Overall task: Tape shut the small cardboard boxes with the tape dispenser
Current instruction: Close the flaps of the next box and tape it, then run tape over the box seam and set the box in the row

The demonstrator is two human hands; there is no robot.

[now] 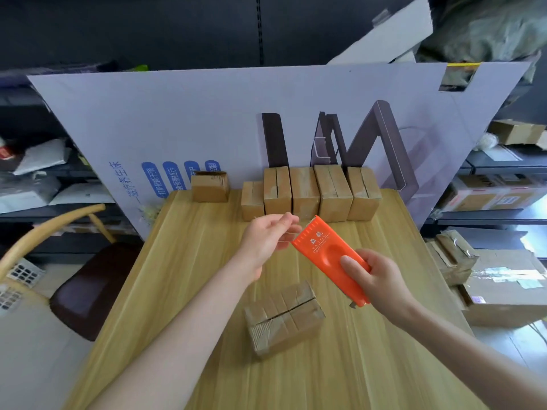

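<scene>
- Head view looks down on a wooden table (177, 276), with both bare forearms reaching in from the near edge.
- Right hand (376, 279) grasps the orange tape dispenser (322, 247) by its lower end, thumb on top. The dispenser is held in the air above the table, tilted, with its toothed edge pointing up and away to the left.
- Left hand (266, 241) is just beside that toothed edge, its thumb and fingers curled and pinching a clear tape strip (288, 236). The strip is faint, and its full extent cannot be made out.
- One small cardboard box (284, 318) lies on the table below the hands, nearer the person. Neither hand touches it. Glossy tape bands cross its top, and the flap seam shows as a dark line.
- A row of small boxes (307, 193) stands packed side by side along the far table edge. Their flap seams are visible.
- A single box (210, 186) stands apart, left of the row.
- A large printed cardboard sheet (177, 119) stands behind the table.
- A chair (88, 285) is left of the table, and larger taped cartons (503, 291) are on its right.
</scene>
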